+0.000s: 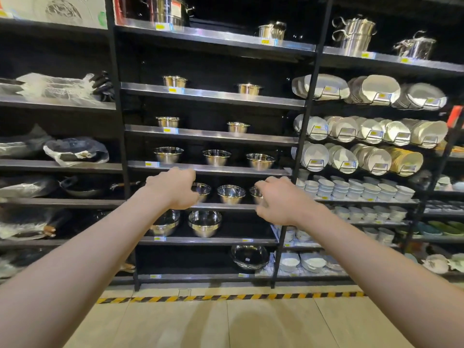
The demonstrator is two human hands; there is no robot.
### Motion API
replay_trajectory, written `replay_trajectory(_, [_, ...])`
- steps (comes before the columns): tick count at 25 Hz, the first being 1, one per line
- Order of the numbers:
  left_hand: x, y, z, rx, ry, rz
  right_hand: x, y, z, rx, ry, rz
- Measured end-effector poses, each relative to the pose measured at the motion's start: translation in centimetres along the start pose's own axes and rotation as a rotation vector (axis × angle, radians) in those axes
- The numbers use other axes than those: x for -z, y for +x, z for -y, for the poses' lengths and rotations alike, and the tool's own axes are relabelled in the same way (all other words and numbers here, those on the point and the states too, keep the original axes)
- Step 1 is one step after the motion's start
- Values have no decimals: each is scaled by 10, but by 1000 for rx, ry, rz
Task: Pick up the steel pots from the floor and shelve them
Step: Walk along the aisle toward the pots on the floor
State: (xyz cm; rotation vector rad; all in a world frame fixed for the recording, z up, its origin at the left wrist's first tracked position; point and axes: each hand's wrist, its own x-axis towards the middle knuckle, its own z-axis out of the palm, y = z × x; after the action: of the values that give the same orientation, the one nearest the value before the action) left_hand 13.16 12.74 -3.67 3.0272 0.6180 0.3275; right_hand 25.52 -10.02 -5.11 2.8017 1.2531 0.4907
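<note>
At the far left, black shelves (60,167) are seen with pans wrapped in plastic (75,151). In the middle stands a black shelf unit (213,169) with steel pots and bowls arranged in rows; a steel bowl (231,194) is placed on the shelf between the two hands. The left hand (175,188) is raised in front of this shelf, its fingers loosely curled downward, and nothing is held in it. The right hand (278,200) is raised near it, fingers also loosely curled and holding nothing. No steel pot is seen on the floor (226,322); the pots are on the shelves. At the far right, white plates (376,129) are stored upright in racks.
</note>
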Motion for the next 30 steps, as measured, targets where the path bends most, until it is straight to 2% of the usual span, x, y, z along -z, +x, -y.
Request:
replay_trajectory(7, [-7,130,41,-79,19,-23,-17,115,-17,-90,-12,-47])
replay_trajectory(15, [-57,258,12,-214,-32,52,-65,196,-87,-173,48,13])
replay_trajectory(22, [-75,393,-80,-355,-20,42,-96,250,-204,-270,2,5])
replay_trajectory(30, [-115,508,-255,-663,-55,76,-116,229,-356,-553,-102,36])
